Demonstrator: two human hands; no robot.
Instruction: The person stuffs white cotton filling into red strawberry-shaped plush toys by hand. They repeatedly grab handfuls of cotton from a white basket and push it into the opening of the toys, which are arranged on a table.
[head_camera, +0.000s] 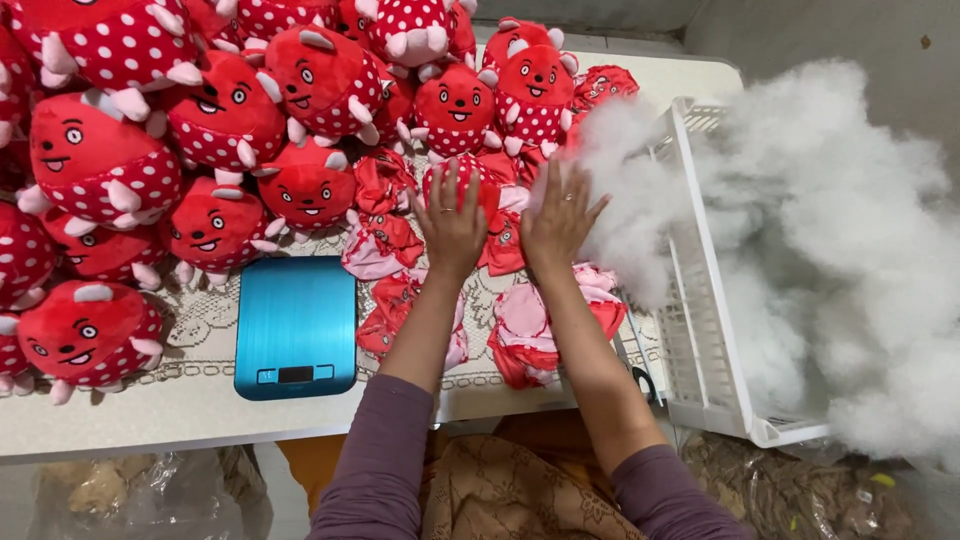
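My left hand (450, 228) and my right hand (562, 220) are stretched forward side by side, fingers spread, over a heap of flat unstuffed red and pink toy skins (385, 245). The left fingers reach a partly filled red dotted toy (488, 185) between the two hands. The right hand's fingers touch the edge of a white fluffy stuffing pile (830, 250). Neither hand grips anything that I can see. More empty skins (525, 335) lie under my forearms.
Many stuffed red dotted plush toys (225, 115) crowd the table's left and back. A blue flat kitchen scale (296, 325) lies near the front edge. A white plastic crate (705, 330) holds the stuffing at the right. Plastic bags (150, 495) sit below the table.
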